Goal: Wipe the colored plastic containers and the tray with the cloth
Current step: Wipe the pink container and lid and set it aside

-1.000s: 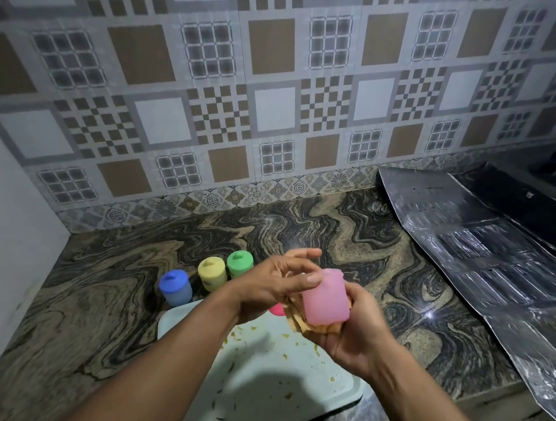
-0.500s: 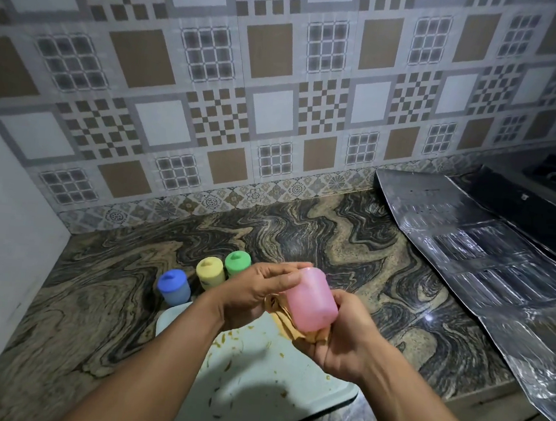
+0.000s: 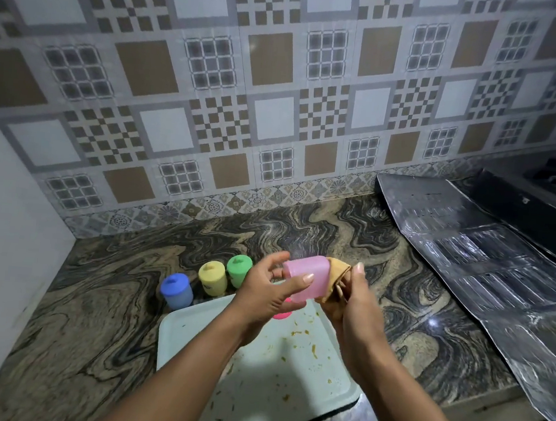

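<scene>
My left hand (image 3: 267,292) holds a pink plastic container (image 3: 307,277) on its side above the tray. My right hand (image 3: 351,297) presses a tan cloth (image 3: 336,277) against the container's right end. Below them lies a pale tray (image 3: 253,377) smeared with yellowish food bits. A pink lid (image 3: 283,314) lies on the tray's far edge, mostly hidden by my left hand. Blue (image 3: 177,290), yellow (image 3: 213,278) and green (image 3: 238,269) lidded containers stand in a row on the counter behind the tray's left corner.
The marbled stone counter (image 3: 97,311) runs to a tiled wall behind and a white wall on the left. A crinkled foil sheet (image 3: 488,264) covers the counter at right, with a dark stove (image 3: 549,199) beyond it. The counter's front edge passes under the tray.
The pink container has been turned from upright to lying sideways. The cloth moved from beneath it to its right end, and both hands shifted slightly right.
</scene>
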Available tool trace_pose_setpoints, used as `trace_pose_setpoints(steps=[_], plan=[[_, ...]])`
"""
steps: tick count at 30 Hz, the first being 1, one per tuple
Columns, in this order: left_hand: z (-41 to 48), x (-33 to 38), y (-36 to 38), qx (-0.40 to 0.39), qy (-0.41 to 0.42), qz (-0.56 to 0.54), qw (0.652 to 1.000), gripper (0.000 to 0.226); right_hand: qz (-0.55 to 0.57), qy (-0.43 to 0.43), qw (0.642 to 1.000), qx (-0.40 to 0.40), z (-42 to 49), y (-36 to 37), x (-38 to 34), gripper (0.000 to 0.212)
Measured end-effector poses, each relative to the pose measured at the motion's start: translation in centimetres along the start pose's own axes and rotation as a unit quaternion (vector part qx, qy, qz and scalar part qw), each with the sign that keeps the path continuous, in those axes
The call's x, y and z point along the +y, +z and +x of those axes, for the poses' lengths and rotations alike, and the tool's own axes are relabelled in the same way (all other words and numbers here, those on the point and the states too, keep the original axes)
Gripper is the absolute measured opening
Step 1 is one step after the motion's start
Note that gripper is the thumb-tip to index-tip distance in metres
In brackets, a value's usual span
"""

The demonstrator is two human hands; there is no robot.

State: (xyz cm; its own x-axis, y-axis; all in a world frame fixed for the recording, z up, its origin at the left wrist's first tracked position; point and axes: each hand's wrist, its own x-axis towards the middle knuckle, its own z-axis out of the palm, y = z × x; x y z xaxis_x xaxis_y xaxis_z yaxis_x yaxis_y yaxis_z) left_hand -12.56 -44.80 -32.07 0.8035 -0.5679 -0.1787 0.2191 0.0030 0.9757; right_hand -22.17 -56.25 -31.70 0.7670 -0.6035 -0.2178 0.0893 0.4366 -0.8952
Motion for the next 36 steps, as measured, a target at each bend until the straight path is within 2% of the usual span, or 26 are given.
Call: trace_pose_setpoints(steps=[2, 4, 5, 8, 12, 14, 17, 18, 19, 21, 22, 24, 26, 28, 29, 30, 32, 33, 34, 36], plan=[[-0.5, 0.4, -0.3, -0.042, -0.009, 0.022, 0.999, 0.056, -0.009, 0.006, 1.0, 0.005, 0.3, -0.8, -0.2, 0.041], [-0.9, 0.5, -0.5, -0.066, -0.009, 0.023, 0.998, 0.049, -0.01, 0.017, 1.0, -0.005, 0.5, -1.4, -0.4, 0.017], [-1.0, 0.4, -0.6, -0.072, -0.011, 0.027, 0.997, 0.049, -0.03, 0.019, 0.999, -0.016, 0.5, -1.6, -0.6, 0.012], [-1.1, 0.3, -0.1, -0.093, -0.009, 0.045, 0.995, 0.055, -0.11, 0.008, 0.993, -0.037, 0.6, -1.5, -0.3, 0.024], [-1.1, -0.4, 0.6, -0.095, 0.048, 0.111, 0.988, 0.061, -0.127, 0.012, 0.992, -0.006, 0.9, -1.0, 0.2, 0.041], [-1.1, -0.9, 0.7, -0.102, 0.116, 0.205, 0.967, 0.065, -0.147, 0.026, 0.988, 0.03, 1.3, -1.1, 0.4, 0.05], [-1.2, -1.4, 0.5, -0.134, 0.244, 0.363, 0.889, 0.072, -0.158, 0.06, 0.981, 0.09, 1.8, -1.5, 0.8, 0.051], [-1.3, -1.5, 0.5, -0.131, 0.264, 0.387, 0.874, 0.074, -0.155, 0.065, 0.981, 0.099, 2.0, -1.6, 1.0, 0.051], [-1.3, -1.5, 0.5, -0.124, 0.257, 0.392, 0.875, 0.078, -0.151, 0.064, 0.981, 0.106, 2.1, -1.6, 1.0, 0.051], [-1.6, -1.4, 0.7, -0.086, 0.17, 0.339, 0.921, 0.085, -0.149, 0.049, 0.981, 0.116, 2.4, -1.6, 1.2, 0.051], [-1.7, -1.4, 0.8, -0.067, 0.129, 0.308, 0.94, 0.083, -0.156, 0.039, 0.98, 0.118, 2.5, -1.6, 1.3, 0.052], [-1.6, -1.7, 0.8, -0.053, 0.145, 0.307, 0.939, 0.066, -0.167, 0.025, 0.979, 0.118, 2.7, -1.4, 1.4, 0.051], [-1.7, -1.6, 0.8, -0.056, 0.235, 0.364, 0.899, 0.061, -0.172, 0.028, 0.978, 0.117, 2.7, -1.3, 1.2, 0.052], [-1.6, -1.5, 0.4, -0.087, 0.338, 0.427, 0.834, 0.064, -0.167, 0.051, 0.978, 0.112, 2.7, -1.2, 0.8, 0.052], [-1.6, -1.5, 0.3, -0.093, 0.353, 0.44, 0.821, 0.067, -0.163, 0.06, 0.979, 0.11, 2.7, -1.2, 0.7, 0.052], [-1.7, -1.5, 0.3, -0.092, 0.344, 0.438, 0.825, 0.073, -0.163, 0.061, 0.979, 0.108, 2.6, -1.1, 0.6, 0.052], [-2.0, -1.2, 0.6, -0.066, 0.25, 0.386, 0.885, 0.083, -0.164, 0.042, 0.979, 0.114, 2.7, -1.0, 0.9, 0.053], [-1.9, -1.2, 0.6, -0.055, 0.211, 0.355, 0.909, 0.079, -0.171, 0.031, 0.978, 0.118, 2.7, -0.9, 1.0, 0.052], [-1.8, -1.4, 0.6, -0.052, 0.203, 0.34, 0.917, 0.071, -0.18, 0.024, 0.976, 0.12, 2.7, -0.8, 1.1, 0.051], [-1.9, -1.4, 0.7, -0.064, 0.271, 0.386, 0.879, 0.064, -0.187, 0.025, 0.975, 0.115, 2.8, -0.8, 1.3, 0.05]])
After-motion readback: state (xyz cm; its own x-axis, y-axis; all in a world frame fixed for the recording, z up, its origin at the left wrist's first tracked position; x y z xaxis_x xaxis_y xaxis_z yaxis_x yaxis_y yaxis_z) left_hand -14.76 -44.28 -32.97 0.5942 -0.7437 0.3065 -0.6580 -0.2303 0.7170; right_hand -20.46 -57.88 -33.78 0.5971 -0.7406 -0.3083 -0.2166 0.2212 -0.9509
